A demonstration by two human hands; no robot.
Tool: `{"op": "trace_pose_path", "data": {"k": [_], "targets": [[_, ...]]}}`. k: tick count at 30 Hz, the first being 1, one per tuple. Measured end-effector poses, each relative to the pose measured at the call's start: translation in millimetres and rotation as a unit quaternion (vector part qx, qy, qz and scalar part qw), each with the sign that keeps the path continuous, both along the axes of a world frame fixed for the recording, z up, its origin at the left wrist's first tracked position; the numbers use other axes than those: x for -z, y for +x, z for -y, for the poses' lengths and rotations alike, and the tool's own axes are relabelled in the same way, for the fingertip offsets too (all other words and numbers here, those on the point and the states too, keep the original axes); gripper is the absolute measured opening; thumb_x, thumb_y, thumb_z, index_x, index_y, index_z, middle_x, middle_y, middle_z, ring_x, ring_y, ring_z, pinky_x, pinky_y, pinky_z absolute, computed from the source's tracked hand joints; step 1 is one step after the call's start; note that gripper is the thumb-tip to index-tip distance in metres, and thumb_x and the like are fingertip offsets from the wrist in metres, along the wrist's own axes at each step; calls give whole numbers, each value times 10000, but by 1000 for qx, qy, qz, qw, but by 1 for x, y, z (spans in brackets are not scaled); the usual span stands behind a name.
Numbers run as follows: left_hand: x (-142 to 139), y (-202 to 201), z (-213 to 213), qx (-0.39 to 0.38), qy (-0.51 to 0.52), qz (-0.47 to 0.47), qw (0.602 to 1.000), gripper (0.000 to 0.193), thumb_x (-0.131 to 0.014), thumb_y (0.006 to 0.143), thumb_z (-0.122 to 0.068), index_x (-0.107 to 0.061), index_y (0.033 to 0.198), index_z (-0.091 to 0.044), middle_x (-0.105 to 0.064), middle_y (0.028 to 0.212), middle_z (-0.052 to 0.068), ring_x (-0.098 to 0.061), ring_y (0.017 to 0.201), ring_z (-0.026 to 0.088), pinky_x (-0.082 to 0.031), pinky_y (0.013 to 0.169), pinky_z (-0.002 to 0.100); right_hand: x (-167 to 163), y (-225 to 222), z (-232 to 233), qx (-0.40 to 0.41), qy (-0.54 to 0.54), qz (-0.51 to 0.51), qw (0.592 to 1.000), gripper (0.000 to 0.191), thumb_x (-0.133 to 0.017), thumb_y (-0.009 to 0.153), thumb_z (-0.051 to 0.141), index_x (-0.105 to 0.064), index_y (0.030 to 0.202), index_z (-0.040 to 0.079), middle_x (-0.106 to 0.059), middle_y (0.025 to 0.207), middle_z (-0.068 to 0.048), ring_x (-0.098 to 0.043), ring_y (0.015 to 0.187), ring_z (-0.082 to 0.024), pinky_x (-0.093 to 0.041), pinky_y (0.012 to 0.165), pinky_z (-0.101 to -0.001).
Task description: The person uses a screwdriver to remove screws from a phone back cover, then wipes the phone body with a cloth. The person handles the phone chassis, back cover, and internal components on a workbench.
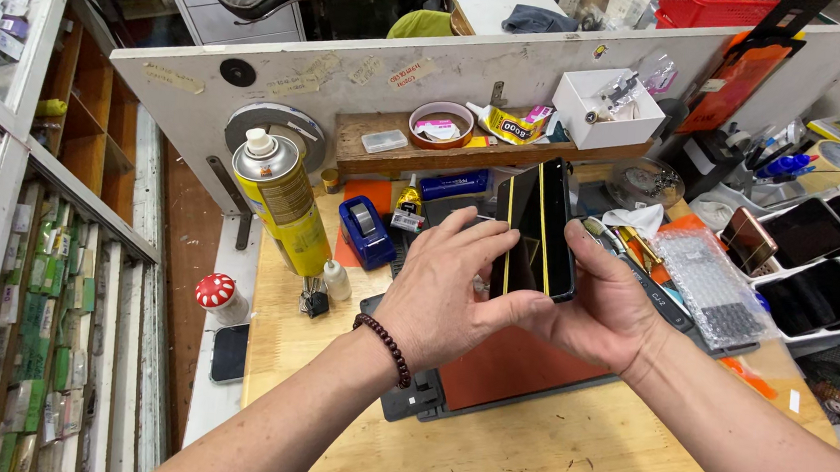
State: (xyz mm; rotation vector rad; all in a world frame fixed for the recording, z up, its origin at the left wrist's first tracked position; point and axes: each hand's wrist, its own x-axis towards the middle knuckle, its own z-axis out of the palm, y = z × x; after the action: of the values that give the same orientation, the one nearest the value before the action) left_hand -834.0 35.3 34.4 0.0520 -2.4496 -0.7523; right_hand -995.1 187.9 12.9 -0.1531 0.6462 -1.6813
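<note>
Both hands up over the wooden bench [523, 454], clamped on a black phone [539, 227] raised edge-on above the orange work mat [520, 364]. Left hand [440, 298] wrapped in from the near side, thumb hooked under the lower edge, fingers laid flat and close together along the left face. Right hand [606, 311] cupping from the other side, thumb pressed on the bottom corner, the remaining fingers hidden behind the body, so cannot tell how spread. Two thin yellow strips running down the dark face, looking like tape or edge glue, though too fine to say which. Judging by that squeeze, probably at the pressing-together stage: panel already seated, bond not yet left to rest. Within reach: yellow gas canister [281, 200], blue tape dispenser [366, 230], small glue tube [408, 203], bubble-wrap sheet [706, 284], and a tray of other phones [817, 267] off to the right, untouched.
</note>
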Motion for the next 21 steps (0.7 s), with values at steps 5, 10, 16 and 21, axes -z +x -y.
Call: {"op": "trace_pose_path", "data": {"k": [5, 10, 16, 21], "targets": [[-8, -4, -9, 11, 30, 33, 999, 731, -733, 856, -563, -651, 1295, 16, -651, 1378, 166, -535, 1378, 361, -437, 1132, 473, -2, 0, -3, 17, -27, 30, 999, 527, -708, 947, 412, -615, 1371, 112, -679, 1284, -101, -650, 1181, -281, -536, 1008, -447], [-15, 0, -15, 44, 68, 5, 997, 773, -789, 814, -501, -616, 1319, 59, -616, 1406, 206, -552, 1363, 375, -460, 1137, 435, -1, 5, -4, -14, -84, 36, 996, 614, -695, 928, 520, -610, 1344, 77, -678, 1216, -157, -662, 1088, -336, -564, 958, -465], [-18, -5, -30, -8, -5, -17, 1000, 742, -829, 793, -499, -656, 1320, -6, -618, 1443, 188, -489, 1431, 401, -414, 1169, 482, 3, -10, -12, -73, -141, 68, 985, 667, -672, 985, 559, -570, 1415, 59, -662, 1287, -172, -647, 1145, -363, -554, 911, -453], [-25, -6, -45, -38, -61, -5, 997, 816, -843, 749, -556, -639, 1347, -39, -595, 1466, 159, -456, 1428, 397, -375, 1151, 518, 10, -25, -16, -56, -119, 16, 991, 723, -682, 902, 593, -574, 1409, 88, -675, 1266, -132, -656, 1133, -325, -554, 949, -496]]}}
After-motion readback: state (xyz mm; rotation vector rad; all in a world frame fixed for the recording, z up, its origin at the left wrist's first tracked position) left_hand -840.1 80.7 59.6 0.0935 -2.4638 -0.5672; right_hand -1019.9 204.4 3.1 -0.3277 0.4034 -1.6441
